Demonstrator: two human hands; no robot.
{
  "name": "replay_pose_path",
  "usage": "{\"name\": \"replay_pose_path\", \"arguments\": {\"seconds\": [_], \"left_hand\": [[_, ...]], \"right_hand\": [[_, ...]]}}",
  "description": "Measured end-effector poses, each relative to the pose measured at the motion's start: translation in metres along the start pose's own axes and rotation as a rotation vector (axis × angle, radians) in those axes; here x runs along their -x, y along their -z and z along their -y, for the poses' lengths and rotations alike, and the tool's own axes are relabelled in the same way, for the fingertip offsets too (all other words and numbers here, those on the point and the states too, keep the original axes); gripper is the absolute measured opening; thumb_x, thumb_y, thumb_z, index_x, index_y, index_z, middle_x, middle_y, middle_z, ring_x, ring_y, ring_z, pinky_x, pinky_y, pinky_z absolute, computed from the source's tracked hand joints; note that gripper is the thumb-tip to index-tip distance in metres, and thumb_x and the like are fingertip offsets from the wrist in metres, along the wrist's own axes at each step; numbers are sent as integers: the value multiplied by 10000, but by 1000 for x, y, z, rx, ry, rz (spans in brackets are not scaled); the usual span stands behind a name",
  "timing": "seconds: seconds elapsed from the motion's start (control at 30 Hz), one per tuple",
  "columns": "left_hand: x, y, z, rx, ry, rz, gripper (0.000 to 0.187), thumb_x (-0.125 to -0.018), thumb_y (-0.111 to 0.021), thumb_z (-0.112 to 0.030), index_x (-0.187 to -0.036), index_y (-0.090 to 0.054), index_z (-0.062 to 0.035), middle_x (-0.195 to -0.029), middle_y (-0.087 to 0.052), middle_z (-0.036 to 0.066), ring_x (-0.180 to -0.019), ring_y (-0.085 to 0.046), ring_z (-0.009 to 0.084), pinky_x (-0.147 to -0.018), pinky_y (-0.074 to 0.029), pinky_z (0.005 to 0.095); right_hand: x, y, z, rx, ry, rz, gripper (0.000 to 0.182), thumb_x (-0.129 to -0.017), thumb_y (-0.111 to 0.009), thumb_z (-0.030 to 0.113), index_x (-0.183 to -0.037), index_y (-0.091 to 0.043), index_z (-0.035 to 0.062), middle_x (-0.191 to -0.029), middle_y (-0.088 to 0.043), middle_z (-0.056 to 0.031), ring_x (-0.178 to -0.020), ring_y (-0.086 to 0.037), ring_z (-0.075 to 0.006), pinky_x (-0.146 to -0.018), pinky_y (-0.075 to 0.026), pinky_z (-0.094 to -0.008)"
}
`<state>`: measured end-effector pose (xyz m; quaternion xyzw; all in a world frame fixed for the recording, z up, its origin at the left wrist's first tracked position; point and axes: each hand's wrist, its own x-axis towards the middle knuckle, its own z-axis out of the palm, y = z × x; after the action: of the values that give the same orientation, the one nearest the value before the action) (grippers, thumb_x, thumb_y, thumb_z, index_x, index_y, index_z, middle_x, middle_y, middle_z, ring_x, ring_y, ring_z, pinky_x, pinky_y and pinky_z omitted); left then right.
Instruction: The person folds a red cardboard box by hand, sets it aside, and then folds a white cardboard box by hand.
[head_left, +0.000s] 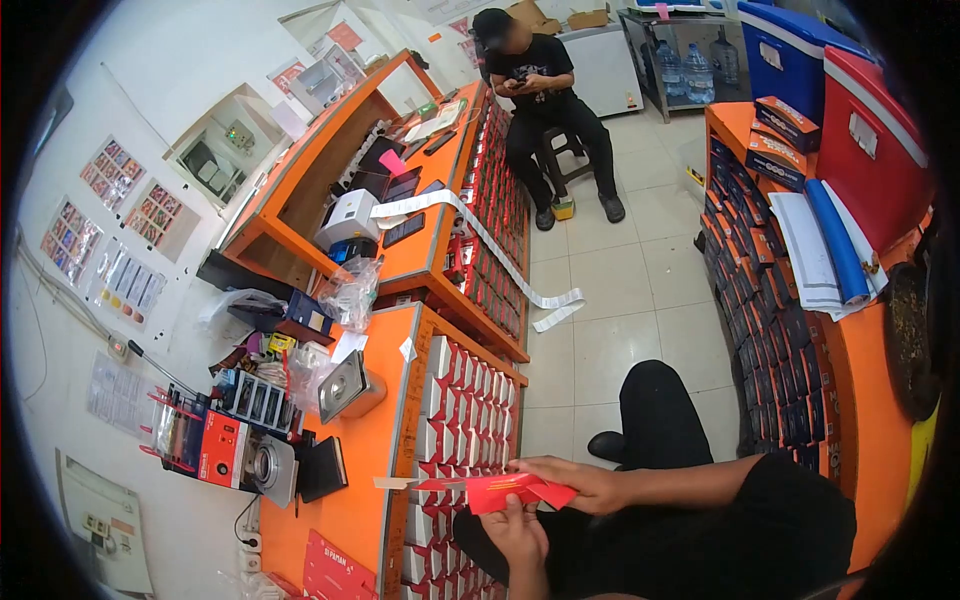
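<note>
I hold a flat red card sleeve (505, 491) in front of me, low in the head view. My left hand (517, 532) grips it from below, thumb on its near edge. My right hand (580, 482) reaches across from the right and pinches its upper right part. A thin white strip (392, 483) sticks out from the sleeve's left end over the orange counter (365, 465). Just beyond my hands, the counter's glass front holds rows of red and white boxes (465, 410).
A silver camera (268, 466), a black wallet (323, 467), a metal dish (345, 388) and plastic bags lie on the counter. A receipt printer (348, 220) trails long paper to the tiled floor (620, 300). A person in black (545, 95) sits on a stool. Another orange display shelf (770, 300) stands right.
</note>
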<state>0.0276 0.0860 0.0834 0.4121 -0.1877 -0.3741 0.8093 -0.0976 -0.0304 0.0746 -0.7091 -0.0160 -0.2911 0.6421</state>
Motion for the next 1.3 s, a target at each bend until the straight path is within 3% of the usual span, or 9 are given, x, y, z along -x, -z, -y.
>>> {"name": "replay_pose_path", "arguments": {"seconds": [0.2, 0.27, 0.4, 0.5, 0.73, 0.97, 1.03, 1.2, 1.3], "left_hand": [[11, 9, 15, -328, -37, 130, 229, -998, -567, -72, -1209, -558, 18, -1149, -653, 123, -1015, -665, 204, -762, -582, 349], [7, 5, 9, -288, 22, 97, 213, -1006, -558, -101, -1181, -580, 18, -1103, -668, 124, -973, -679, 211, -764, -585, 369], [0, -5, -18, 5, 334, 13, 232, -1023, -534, -191, -1133, -608, -1, -1002, -699, 128, -863, -708, 236, -776, -592, 423], [-6, 11, -13, 16, 365, 41, 258, -1039, -503, -223, -1134, -596, -2, -1007, -703, 149, -883, -713, 260, -792, -592, 423], [-3, 8, -11, -185, 452, -5, 266, -1045, -483, -242, -1091, -608, -12, -947, -705, 146, -845, -712, 284, -785, -596, 463], [-3, 3, -14, -193, 494, -40, 364, -1065, -445, -271, -1238, -518, 41, -913, -682, 159, -824, -713, 275, -785, -620, 440], [-11, -5, -25, -313, -132, -93, 364, -1072, -431, -276, -1253, -497, 32, -802, -661, 139, -652, -673, 213, -613, -601, 329], [-47, 24, -34, -327, -198, -132, 352, -1059, -482, -230, -1304, -481, 22, -663, -601, 90, -488, -543, 117, -448, -427, 220], [-49, 42, -25, -293, -194, -191, 344, -1024, -553, -155, -1319, -537, 20, -656, -594, 68, -479, -516, 91, -451, -395, 203]], "right_hand": [[-1, 4, 7, 188, 152, -197, 594, -997, -564, 204, -1537, -335, 108, -1594, -257, -179, -1448, -321, -372, -1148, -335, -445], [-1, 9, 13, 495, 25, 5, 575, -963, -628, 268, -1495, -431, 177, -1589, -280, -150, -1410, -389, -366, -1081, -432, -443], [-3, 27, 16, 535, 33, 126, 554, -927, -671, 336, -1445, -507, 228, -1584, -306, -118, -1372, -445, -353, -1032, -482, -447], [-2, 35, 20, 349, 60, 240, 497, -941, -653, 344, -1406, -548, 203, -1584, -312, -121, -1362, -463, -341, -1010, -495, -433], [-2, 17, 1, 553, 34, 113, 562, -931, -661, 269, -1459, -487, 184, -1559, -327, -180, -1259, -532, -371, -1005, -493, -420], [-1, 7, 4, 463, -60, -189, 664, -886, -703, 209, -1482, -440, 81, -1281, -547, -179, -1122, -604, -333, -945, -504, -367], [-3, 14, 9, 379, -97, -241, 699, -872, -727, 232, -1480, -436, 48, -1219, -583, -177, -1073, -623, -320, -933, -501, -357], [-15, 26, 35, 323, -98, 1, 800, -837, -772, 268, -1499, -391, 32, -1139, -625, -185, -1003, -650, -308, -873, -522, -344], [-18, 23, 29, 441, -11, -164, 780, -838, -768, 265, -1483, -400, 28, -1150, -625, -192, -1030, -649, -321, -863, -539, -357]]}}
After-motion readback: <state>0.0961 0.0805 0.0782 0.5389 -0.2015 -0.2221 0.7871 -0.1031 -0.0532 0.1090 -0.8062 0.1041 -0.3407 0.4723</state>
